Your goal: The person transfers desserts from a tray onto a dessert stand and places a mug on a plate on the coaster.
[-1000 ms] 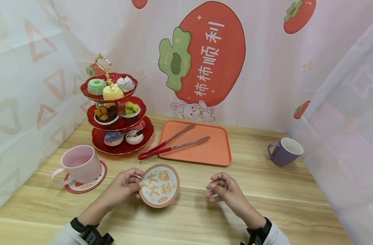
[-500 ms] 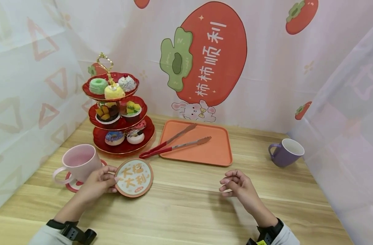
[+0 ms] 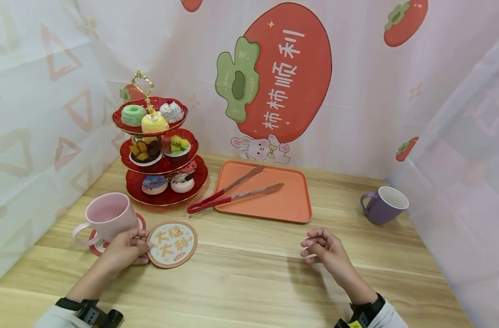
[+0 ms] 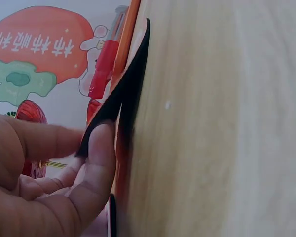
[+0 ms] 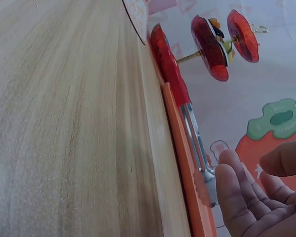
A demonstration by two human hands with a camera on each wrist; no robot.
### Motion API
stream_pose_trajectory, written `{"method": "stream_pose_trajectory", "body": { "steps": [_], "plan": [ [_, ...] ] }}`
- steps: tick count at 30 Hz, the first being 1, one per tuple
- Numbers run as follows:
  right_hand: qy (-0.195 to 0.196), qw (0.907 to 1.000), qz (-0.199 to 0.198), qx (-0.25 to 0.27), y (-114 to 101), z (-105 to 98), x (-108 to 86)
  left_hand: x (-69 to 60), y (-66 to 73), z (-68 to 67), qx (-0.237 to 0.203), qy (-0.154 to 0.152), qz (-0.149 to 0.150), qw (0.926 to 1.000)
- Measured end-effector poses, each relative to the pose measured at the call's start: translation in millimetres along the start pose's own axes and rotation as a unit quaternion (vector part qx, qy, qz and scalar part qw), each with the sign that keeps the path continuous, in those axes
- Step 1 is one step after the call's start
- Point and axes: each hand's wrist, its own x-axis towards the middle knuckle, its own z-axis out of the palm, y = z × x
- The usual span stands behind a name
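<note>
My left hand (image 3: 126, 249) pinches the left edge of a round coaster (image 3: 172, 244) with an orange rim and orange lettering. In the left wrist view the coaster's dark underside (image 4: 116, 96) shows; the pinched edge is raised and the far edge is at or near the tabletop. Just behind that hand a pink mug (image 3: 110, 216) stands on a red-rimmed coaster (image 3: 142, 222), mostly hidden by the mug and the fingers. My right hand (image 3: 329, 250) hovers over the right side of the table, its fingers loosely curled with nothing in them.
Red-handled tongs (image 3: 216, 200) lie across an orange tray (image 3: 290, 196). Behind the pink mug rises a three-tier red stand (image 3: 163, 169) bearing several toy cakes and donuts. A purple mug (image 3: 382, 207) stands far right. Printed cloth (image 3: 356, 91) walls off the back and sides.
My left hand has carried the coaster leftward and down to the table beside the pink mug. The right hand has drifted to the right with nothing in it.
</note>
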Motion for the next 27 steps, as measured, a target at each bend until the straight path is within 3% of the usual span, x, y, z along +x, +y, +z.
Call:
{"method": "stream_pose_trajectory", "body": {
  "steps": [13, 18, 21, 24, 27],
  "plan": [
    [-0.016, 0.9997, 0.001, -0.017, 0, -1, 0.3, -5.0, 5.4, -3.5, 0.027, -0.002, -0.010, 0.9996],
    [-0.022, 0.9993, 0.000, -0.030, -2, -2, 0.9, -6.4, 6.7, -4.3, 0.055, 0.003, -0.003, 0.9985],
    [-0.041, 0.9974, -0.007, -0.060, -3, -3, 0.1, -7.2, 9.5, -2.9, 0.094, 0.003, 0.011, 0.9955],
    [-0.062, 0.9940, -0.017, -0.089, -3, -4, -0.5, -7.8, 13.6, -0.1, 0.189, 0.009, 0.051, 0.9806],
    [-0.077, 0.9910, -0.024, -0.107, -3, -5, -0.1, -8.1, 18.0, 3.7, 0.284, 0.024, 0.087, 0.9546]
  ]
}}
